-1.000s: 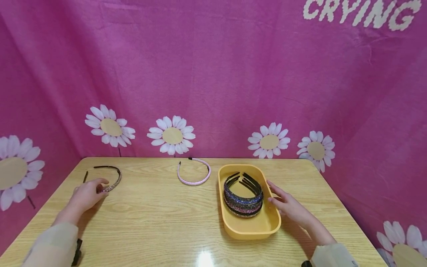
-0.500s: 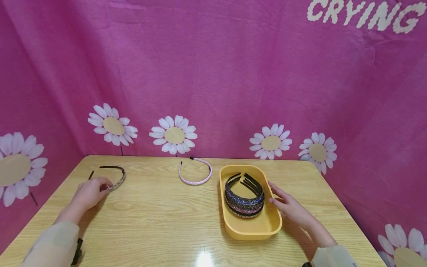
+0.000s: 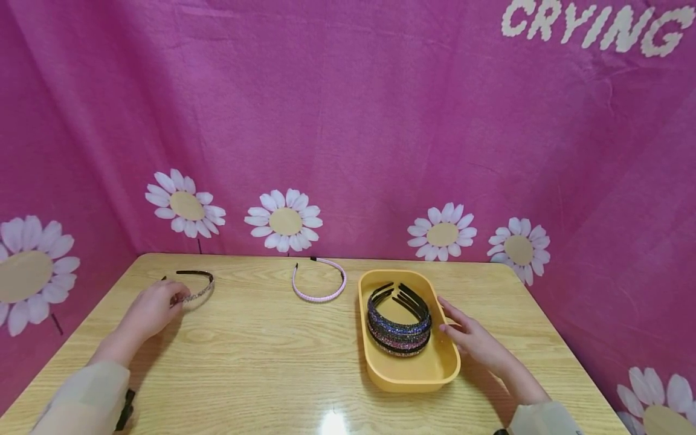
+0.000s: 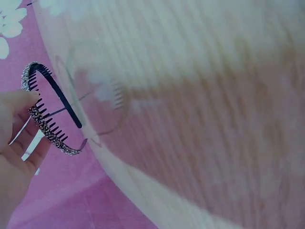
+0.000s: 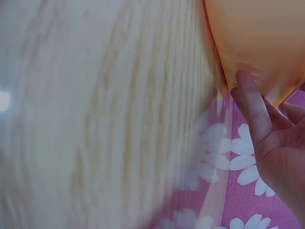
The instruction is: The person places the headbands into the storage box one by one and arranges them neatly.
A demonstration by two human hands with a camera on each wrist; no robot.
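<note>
My left hand (image 3: 153, 307) pinches a glittery headband (image 4: 46, 128) at the left of the table. In the left wrist view, dark comb teeth line its inner side, with thumb and fingers on its sparkly band. My right hand (image 3: 475, 343) lies along the right wall of a yellow bin (image 3: 409, 383), its extended fingers touching it, as the right wrist view also shows. Inside the bin, several sparkly headbands (image 3: 399, 329) in black, blue and pink are nested together, their ends toward the back.
A pale pink headband (image 3: 318, 298) lies near the back edge of the wooden table (image 3: 261, 362), between the left hand and the bin. A pink cloth with daisies (image 3: 348, 133) hangs close behind and at both sides.
My left hand has shifted a little right and away from me with the glittery headband, which has turned slightly. The right hand stays at the bin. The head view has shifted slightly.
</note>
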